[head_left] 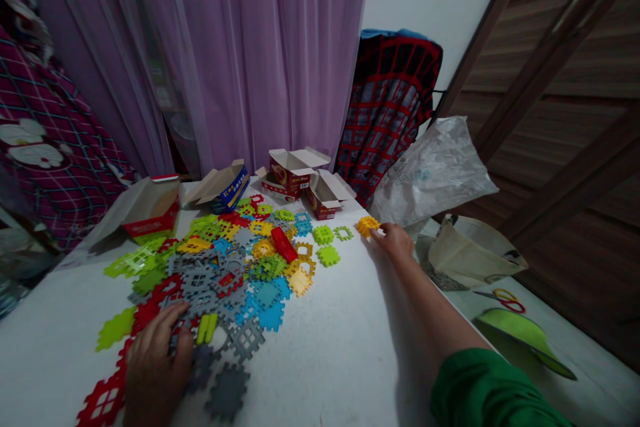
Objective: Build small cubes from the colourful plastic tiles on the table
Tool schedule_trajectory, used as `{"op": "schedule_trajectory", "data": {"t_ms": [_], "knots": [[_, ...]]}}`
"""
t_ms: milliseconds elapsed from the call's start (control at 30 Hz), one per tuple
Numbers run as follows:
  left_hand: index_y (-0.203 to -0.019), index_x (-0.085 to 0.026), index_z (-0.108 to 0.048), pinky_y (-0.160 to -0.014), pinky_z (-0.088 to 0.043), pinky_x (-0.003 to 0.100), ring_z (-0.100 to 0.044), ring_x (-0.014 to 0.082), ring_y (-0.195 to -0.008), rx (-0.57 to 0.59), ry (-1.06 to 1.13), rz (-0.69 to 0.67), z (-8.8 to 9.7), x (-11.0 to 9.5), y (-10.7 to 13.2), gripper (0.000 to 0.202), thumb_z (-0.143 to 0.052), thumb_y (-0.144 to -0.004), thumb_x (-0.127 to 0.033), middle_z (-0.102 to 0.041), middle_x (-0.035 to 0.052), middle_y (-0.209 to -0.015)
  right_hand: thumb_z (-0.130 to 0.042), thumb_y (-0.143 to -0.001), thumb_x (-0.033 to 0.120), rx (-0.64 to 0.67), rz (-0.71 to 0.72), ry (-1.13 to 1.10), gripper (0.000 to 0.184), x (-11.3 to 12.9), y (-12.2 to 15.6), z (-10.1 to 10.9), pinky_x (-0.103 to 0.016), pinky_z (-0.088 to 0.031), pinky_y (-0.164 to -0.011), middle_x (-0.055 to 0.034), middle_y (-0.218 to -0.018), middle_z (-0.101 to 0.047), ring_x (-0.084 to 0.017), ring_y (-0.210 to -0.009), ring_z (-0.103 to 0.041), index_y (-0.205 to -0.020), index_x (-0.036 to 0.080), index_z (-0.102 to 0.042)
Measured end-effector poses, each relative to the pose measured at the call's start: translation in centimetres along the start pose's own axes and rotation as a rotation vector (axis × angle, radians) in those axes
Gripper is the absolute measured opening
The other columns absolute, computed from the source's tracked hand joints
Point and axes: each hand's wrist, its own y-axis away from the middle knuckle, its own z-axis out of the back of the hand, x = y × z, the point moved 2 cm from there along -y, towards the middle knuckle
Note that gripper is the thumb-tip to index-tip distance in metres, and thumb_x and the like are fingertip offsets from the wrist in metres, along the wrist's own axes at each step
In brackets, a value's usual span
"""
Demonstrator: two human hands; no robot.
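Head view, white table, hands on plastic tiles:

1. Left hand (155,367) curls over the near edge of a heap of snap-together plastic tiles (220,273), fingers (181,312) bent down on grey and red pieces. Whether it grips one cannot be told.
2. Right hand (393,241) stretches out from a green sleeve (480,390), fingers close together, tips at a yellow tile (367,225), well apart from the left hand. Touching or holding cannot be told.
3. Beside the left hand lie a dark grey gear-shaped tile (227,390) and a red lattice tile (103,400).
4. Between the heap and the right hand sit a green square tile (323,235) and a small green frame tile (343,233).
5. Opened red cardboard boxes (290,177) and a blue box (225,188) stand at the far edge of the table (345,320).
6. Farther out: a purple curtain (260,47), a white plastic bag (430,173), a cloth bag (470,253), and red-handled scissors (505,300).
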Motion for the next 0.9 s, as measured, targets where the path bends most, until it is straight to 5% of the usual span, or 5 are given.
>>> {"op": "schedule_trajectory", "data": {"t_ms": [267,667,800,900], "knots": [[-0.114,-0.022,-0.062,-0.096,-0.046,0.044,-0.063,0.0284,-0.108,-0.004,-0.009,-0.013,0.2,-0.2,-0.2,0.035,-0.042,-0.089,-0.036,-0.068,0.0106,-0.117,-0.059,-0.086,0.047,-0.019,0.000,-0.064,0.044,-0.8,0.8,-0.3,-0.032,-0.046,-0.080,-0.0109,-0.115,-0.069,-0.026,-0.104,-0.064,-0.117,0.018,-0.070],[-0.111,-0.021,-0.064,-0.093,-0.048,0.040,-0.066,0.0255,-0.104,-0.107,0.029,-0.061,-0.4,-0.3,0.0,0.030,-0.043,-0.091,-0.030,-0.071,0.0105,-0.111,-0.046,-0.087,0.038,-0.068,-0.042,-0.271,0.039,-1.6,6.5,-3.0,-0.031,-0.044,-0.070,-0.0103,-0.104,-0.073,-0.024,-0.090,-0.065,-0.105,0.020,-0.075],[-0.112,-0.021,-0.065,-0.095,-0.049,0.040,-0.065,0.0253,-0.106,-0.096,0.095,0.025,-0.8,0.5,0.1,0.032,-0.045,-0.088,-0.030,-0.070,0.0099,-0.113,-0.049,-0.081,0.041,-0.109,0.047,-0.413,0.037,0.7,8.4,-3.4,-0.031,-0.044,-0.068,-0.0093,-0.098,-0.073,-0.022,-0.081,-0.064,-0.095,0.020,-0.076],[-0.111,-0.021,-0.066,-0.094,-0.051,0.040,-0.066,0.0252,-0.105,-0.102,0.157,0.088,-1.0,0.8,0.1,0.034,-0.045,-0.086,-0.029,-0.071,0.0101,-0.111,-0.048,-0.080,0.044,-0.115,0.250,-0.519,0.037,5.0,10.6,-3.3,-0.030,-0.046,-0.067,-0.0077,-0.095,-0.073,-0.020,-0.076,-0.063,-0.091,0.021,-0.075]]}}
